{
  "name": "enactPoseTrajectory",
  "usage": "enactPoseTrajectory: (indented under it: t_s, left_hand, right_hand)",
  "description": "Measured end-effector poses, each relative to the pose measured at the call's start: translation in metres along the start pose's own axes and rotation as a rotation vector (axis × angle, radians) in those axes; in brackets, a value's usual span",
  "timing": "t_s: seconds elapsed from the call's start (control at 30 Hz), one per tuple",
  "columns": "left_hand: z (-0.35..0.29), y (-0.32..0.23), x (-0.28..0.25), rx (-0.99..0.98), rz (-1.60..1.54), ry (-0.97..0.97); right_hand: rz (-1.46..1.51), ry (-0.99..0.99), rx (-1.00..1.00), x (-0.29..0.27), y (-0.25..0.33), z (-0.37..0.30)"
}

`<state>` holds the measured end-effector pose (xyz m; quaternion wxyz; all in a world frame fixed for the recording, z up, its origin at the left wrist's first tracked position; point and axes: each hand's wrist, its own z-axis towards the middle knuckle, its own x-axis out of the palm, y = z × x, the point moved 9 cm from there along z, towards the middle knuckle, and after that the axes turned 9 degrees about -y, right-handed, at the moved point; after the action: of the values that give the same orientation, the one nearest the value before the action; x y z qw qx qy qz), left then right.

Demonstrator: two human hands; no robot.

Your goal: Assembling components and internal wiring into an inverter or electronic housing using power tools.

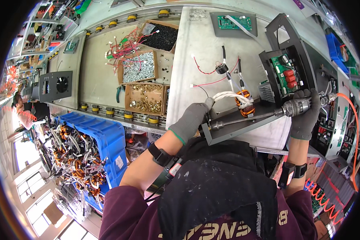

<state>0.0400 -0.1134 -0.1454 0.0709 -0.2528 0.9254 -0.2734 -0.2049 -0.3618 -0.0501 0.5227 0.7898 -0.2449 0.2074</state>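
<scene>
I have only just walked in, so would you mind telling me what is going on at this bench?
A person's gloved right hand holds a power driver, its long shaft running along a dark metal chassis toward the left end; whether the tip meets a screw is unclear. The gloved left hand is at that end, beside white cables. A copper-coloured coil is next to the shaft.

pale tabletop (184,60): grey plate (217,29), black wired part (221,69), metal casing (237,131). conveyor bed (98,64) alongside: cardboard trays (129,96), pliers (118,94).
</scene>
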Motion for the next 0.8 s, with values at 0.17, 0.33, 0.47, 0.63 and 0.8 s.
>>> enactPoseTrajectory:
  t_s: [0.17,0.33,0.47,0.63,0.8]
  left_hand:
    - [-0.002,0.001,0.001,0.013,0.041,0.041]
    - [0.001,0.000,0.003,-0.011,0.020,0.022]
    - [0.004,-0.013,0.000,0.069,0.166,-0.017]
    - [0.002,-0.024,0.003,0.535,0.507,0.083]
    - [0.001,-0.001,-0.007,0.249,0.243,0.102]
  right_hand:
    - [-0.014,-0.094,0.019,-0.008,0.000,-0.001]
    - [-0.011,-0.179,0.002,-0.007,0.001,-0.003]
    - [0.029,0.049,0.111,0.016,0.000,-0.004]
    - [-0.073,0.134,0.035,0.059,0.037,0.014]
    - [-0.459,0.237,-0.594,0.245,0.154,0.003]
